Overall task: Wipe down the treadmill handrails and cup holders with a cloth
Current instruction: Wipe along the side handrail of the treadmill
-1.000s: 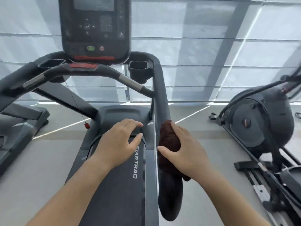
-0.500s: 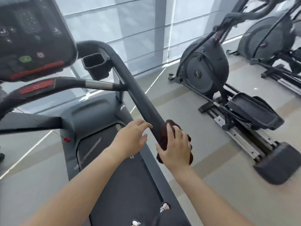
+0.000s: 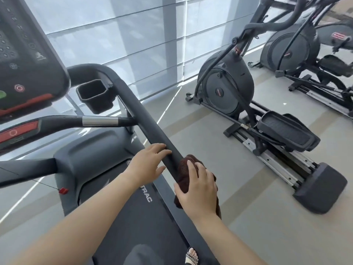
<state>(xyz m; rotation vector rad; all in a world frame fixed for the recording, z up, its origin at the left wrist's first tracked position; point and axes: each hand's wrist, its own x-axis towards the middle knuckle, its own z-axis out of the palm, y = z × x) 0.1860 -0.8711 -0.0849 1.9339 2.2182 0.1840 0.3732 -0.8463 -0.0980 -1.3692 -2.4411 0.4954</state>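
The treadmill's right handrail [image 3: 142,119] is a thick dark bar running from the console down toward me. A dark brown cloth [image 3: 185,169] is wrapped over its lower part, and my right hand [image 3: 198,185] presses and grips the cloth against the rail. My left hand [image 3: 148,162] is open, its fingertips resting on the rail just above the cloth. The right cup holder [image 3: 95,95] is a black square pocket beside the rail's upper bend. The rail's end under my right hand is hidden.
The console [image 3: 24,54] fills the upper left, with a front crossbar [image 3: 80,121] and a red stop pad below it. The treadmill belt [image 3: 141,222] lies under my arms. Two elliptical machines [image 3: 235,87] stand on the grey floor to the right. Window blinds [image 3: 133,35] run behind.
My view has swung to the right and nearer the rail. My right hand with the cloth stays on the handrail, and my left hand has come to touch the rail above it.
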